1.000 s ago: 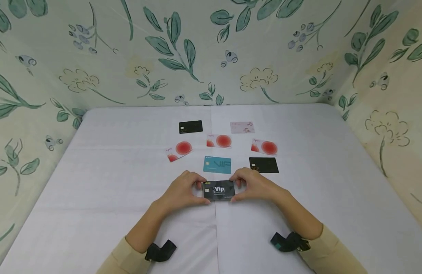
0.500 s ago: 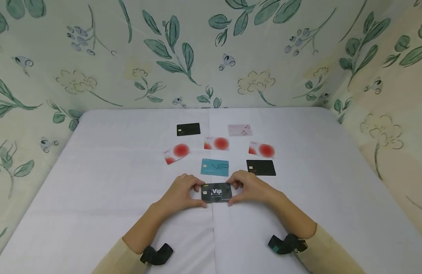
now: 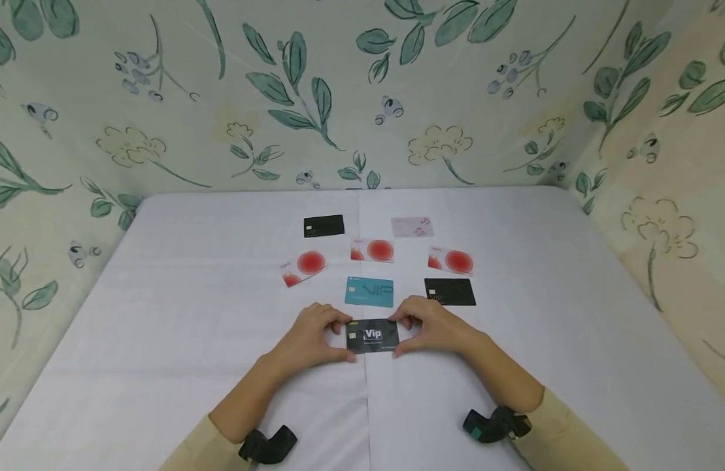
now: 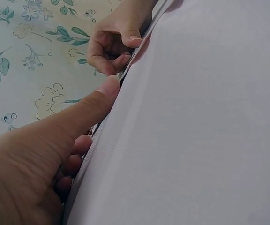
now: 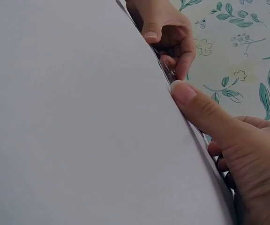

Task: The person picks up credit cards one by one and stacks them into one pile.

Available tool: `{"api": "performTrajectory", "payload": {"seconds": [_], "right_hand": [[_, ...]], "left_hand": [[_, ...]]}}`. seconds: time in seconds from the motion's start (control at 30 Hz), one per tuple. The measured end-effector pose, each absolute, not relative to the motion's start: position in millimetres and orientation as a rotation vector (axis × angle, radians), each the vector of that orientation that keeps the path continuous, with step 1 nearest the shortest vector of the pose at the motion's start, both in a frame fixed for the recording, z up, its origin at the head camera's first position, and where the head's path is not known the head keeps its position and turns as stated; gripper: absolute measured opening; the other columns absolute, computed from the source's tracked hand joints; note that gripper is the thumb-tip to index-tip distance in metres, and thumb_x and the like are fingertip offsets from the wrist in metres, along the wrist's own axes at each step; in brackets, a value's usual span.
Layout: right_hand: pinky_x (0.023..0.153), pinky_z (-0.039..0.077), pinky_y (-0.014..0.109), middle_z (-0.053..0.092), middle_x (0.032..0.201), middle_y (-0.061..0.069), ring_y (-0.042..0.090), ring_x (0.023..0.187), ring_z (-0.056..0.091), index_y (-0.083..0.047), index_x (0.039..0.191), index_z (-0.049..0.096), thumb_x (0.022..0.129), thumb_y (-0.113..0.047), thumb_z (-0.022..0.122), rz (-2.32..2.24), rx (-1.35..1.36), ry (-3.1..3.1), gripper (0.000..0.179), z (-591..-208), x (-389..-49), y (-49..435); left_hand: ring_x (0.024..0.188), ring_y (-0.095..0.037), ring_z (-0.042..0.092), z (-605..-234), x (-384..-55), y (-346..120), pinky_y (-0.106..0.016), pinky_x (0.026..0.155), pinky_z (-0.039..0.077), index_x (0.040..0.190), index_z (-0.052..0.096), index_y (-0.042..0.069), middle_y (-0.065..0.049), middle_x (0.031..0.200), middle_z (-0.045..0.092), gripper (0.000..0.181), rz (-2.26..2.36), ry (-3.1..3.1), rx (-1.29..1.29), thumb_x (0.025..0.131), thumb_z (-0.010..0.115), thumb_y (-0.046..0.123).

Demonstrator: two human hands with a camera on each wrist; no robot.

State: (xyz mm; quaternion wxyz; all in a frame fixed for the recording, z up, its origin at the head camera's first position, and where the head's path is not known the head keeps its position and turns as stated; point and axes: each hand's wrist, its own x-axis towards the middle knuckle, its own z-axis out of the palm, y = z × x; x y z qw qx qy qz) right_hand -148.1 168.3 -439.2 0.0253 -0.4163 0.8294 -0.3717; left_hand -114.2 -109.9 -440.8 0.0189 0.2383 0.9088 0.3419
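A dark grey plastic card [image 3: 372, 335] printed "Vip", with a chip at its left, lies flat near the table's middle in the head view. My left hand [image 3: 316, 337] holds its left end, thumb at the near corner and index finger at the far corner. At the right end, my right hand [image 3: 437, 327] holds the card the same way. Just beyond it lies a teal VIP card [image 3: 369, 292]. A black VIP card [image 3: 453, 292] is partly covered by the right hand. Both wrist views show the thumbs low at the tabletop, with the card almost edge-on.
Farther back lie another black card [image 3: 323, 226], a pale pink card [image 3: 412, 227] and three red-and-white cards: left [image 3: 303, 268], middle [image 3: 372, 250] and right [image 3: 450, 261]. A white cloth [image 3: 180, 314] covers the table. Leaf-patterned fabric [image 3: 191, 98] stands behind and at the sides.
The head view has shifted slightly, so everything sits a little lower and more to the left. Both hands keep hold of the dark Vip card, which stays in place among the other cards.
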Motion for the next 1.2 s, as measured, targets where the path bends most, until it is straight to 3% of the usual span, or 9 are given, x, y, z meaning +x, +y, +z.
{"api": "performTrajectory", "payload": {"seconds": [0.43,0.8,1.2], "right_hand": [[0.061,0.040,0.019,0.050,0.076,-0.005,0.005,0.071,0.045,-0.013,0.099,0.067,0.061,-0.035,0.088,-1.166,-1.293,2.564,0.050,-435.4,-149.2,165.7],[0.063,0.040,0.019,0.051,0.077,-0.006,0.004,0.071,0.044,-0.012,0.101,0.067,0.061,-0.032,0.088,-1.214,-1.285,2.586,0.049,-442.8,-151.6,169.8],[0.059,0.041,0.022,0.057,0.073,0.008,0.021,0.064,0.049,0.000,0.097,0.067,0.057,-0.006,0.089,-1.465,-1.349,2.689,0.046,-445.4,-153.9,163.5]], "left_hand": [[0.083,-0.009,0.046,-434.9,-116.3,-112.5,-0.026,0.073,0.043,0.103,0.067,0.015,0.012,0.079,0.052,0.049,1.209,2.737,0.664,0.062,0.088,0.031],[0.085,-0.010,0.048,-435.8,-117.2,-112.3,-0.027,0.077,0.045,0.110,0.068,0.012,0.012,0.081,0.054,0.058,1.273,2.664,0.597,0.059,0.090,0.030],[0.086,-0.010,0.047,-443.6,-119.1,-114.3,-0.027,0.077,0.044,0.119,0.064,0.017,0.011,0.096,0.058,0.064,1.409,2.744,0.477,0.062,0.089,0.031]]}}
